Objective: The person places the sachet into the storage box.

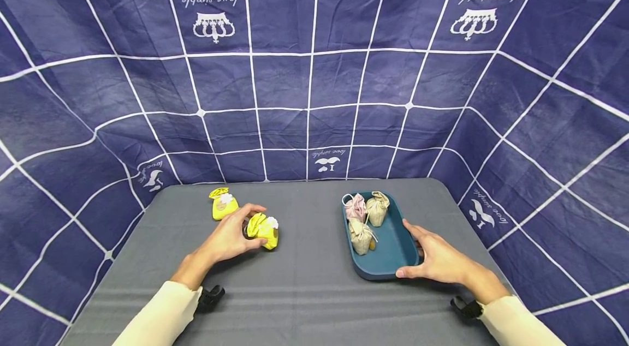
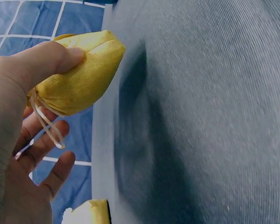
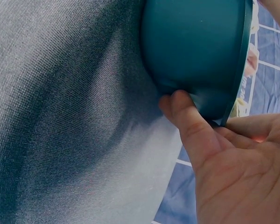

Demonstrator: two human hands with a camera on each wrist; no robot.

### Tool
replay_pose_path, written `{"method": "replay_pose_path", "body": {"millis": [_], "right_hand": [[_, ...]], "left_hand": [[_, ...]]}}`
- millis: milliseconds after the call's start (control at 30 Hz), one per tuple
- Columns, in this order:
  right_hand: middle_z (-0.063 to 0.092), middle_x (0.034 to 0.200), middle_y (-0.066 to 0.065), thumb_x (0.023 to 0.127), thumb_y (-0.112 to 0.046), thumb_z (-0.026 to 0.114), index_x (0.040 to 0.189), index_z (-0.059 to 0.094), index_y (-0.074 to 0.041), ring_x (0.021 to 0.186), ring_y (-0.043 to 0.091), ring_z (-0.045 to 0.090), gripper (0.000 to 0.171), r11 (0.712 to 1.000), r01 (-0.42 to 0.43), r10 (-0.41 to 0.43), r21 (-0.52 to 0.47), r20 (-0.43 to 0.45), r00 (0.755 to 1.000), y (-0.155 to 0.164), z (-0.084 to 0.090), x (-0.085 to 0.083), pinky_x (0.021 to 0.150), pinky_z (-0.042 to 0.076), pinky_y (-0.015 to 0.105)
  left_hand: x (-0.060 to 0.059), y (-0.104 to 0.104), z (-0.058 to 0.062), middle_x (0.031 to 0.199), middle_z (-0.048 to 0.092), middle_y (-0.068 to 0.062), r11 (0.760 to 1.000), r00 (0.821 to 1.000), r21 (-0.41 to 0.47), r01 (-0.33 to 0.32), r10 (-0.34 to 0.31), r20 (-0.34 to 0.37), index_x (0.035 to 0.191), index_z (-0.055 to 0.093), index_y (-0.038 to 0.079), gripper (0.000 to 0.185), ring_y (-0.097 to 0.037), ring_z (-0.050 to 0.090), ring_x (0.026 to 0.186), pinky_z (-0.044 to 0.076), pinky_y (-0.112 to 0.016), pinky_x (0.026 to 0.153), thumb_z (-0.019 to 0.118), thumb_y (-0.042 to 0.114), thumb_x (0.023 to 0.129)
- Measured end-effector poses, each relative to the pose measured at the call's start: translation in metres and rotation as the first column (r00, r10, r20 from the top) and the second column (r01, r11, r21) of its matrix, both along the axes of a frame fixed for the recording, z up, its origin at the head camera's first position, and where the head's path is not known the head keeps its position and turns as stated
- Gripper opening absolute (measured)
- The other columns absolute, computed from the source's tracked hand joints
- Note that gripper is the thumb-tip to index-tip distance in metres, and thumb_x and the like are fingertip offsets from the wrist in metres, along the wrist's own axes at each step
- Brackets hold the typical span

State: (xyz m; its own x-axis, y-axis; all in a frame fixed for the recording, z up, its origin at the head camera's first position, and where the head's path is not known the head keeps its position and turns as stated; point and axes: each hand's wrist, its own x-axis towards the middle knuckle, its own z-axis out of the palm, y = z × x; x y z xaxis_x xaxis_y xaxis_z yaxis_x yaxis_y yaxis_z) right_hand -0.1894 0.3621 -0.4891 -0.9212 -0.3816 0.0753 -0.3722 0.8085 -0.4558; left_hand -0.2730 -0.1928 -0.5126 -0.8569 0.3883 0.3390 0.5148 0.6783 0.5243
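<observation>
Left to right on the grey worktop (image 1: 304, 280): one yellow pouch (image 1: 223, 203) lies untouched at the far left. Left hand (image 1: 227, 239) has its grip closed round a second yellow pouch (image 1: 265, 229) — tied neck toward the palm, long axis roughly left-right. Three pale pouches (image 1: 366, 220) sit in the teal tray (image 1: 393, 250) already; two yellow remain outside. Right hand (image 1: 439, 261) grips the tray's near corner — thumb pressed against the wall.

Two yellow pouches (image 1: 264, 230), teal tray (image 1: 393, 248) with pink pouch (image 1: 355, 207) and beige pouches (image 1: 377, 208), grey desk (image 1: 304, 280), navy backdrop (image 1: 314, 62) with white grid, cream sleeves (image 1: 162, 316)
</observation>
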Motion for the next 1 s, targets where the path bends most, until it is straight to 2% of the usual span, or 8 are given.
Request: {"method": "replay_pose_path", "body": {"millis": [300,533,833,1000], "right_hand": [[0.061,0.165,0.034,0.079,-0.062,0.105,0.172,0.040,0.013,0.130,0.032,0.079,0.136,1.000,-0.010,0.010,-0.007,-0.008,1.000,0.000,0.001,-0.004,0.109,0.067,0.044],[0.059,0.167,0.035,0.079,-0.064,0.105,0.172,0.042,0.013,0.136,0.036,0.075,0.136,1.000,-0.008,0.008,-0.005,-0.026,1.000,0.000,0.002,-0.004,0.109,0.067,0.046],[0.061,0.165,0.034,0.078,-0.065,0.105,0.171,0.041,0.014,0.133,0.033,0.077,0.138,1.000,-0.012,0.012,-0.016,-0.020,1.000,0.001,-0.001,-0.002,0.109,0.067,0.043],[0.059,0.165,0.036,0.080,-0.060,0.105,0.172,0.038,0.015,0.124,0.028,0.079,0.136,0.998,-0.012,0.014,-0.056,0.025,1.000,0.001,-0.002,-0.001,0.099,0.069,0.034]], "left_hand": [[0.002,0.015,0.011,0.130,0.084,0.003,1.000,1.000,0.029,0.003,-0.003,0.016,0.138,0.076,0.019,0.066,-0.013,0.074,0.106,0.062,-0.036,0.094,0.106,0.023,0.080],[0.001,0.028,0.020,0.129,0.081,0.002,0.997,0.999,0.065,0.047,-0.046,-0.014,0.138,0.076,0.017,0.064,-0.015,0.076,0.113,0.067,-0.046,0.100,0.104,0.019,0.081],[0.003,0.051,0.031,0.129,0.081,0.002,0.994,0.996,0.077,0.083,-0.080,-0.031,0.140,0.076,0.015,0.064,-0.013,0.074,0.109,0.067,-0.039,0.094,0.103,0.019,0.082],[0.003,0.067,0.039,0.130,0.080,0.002,0.990,0.994,0.087,0.108,-0.107,-0.007,0.142,0.075,0.012,0.065,-0.014,0.075,0.110,0.066,-0.033,0.095,0.103,0.019,0.083]]}}
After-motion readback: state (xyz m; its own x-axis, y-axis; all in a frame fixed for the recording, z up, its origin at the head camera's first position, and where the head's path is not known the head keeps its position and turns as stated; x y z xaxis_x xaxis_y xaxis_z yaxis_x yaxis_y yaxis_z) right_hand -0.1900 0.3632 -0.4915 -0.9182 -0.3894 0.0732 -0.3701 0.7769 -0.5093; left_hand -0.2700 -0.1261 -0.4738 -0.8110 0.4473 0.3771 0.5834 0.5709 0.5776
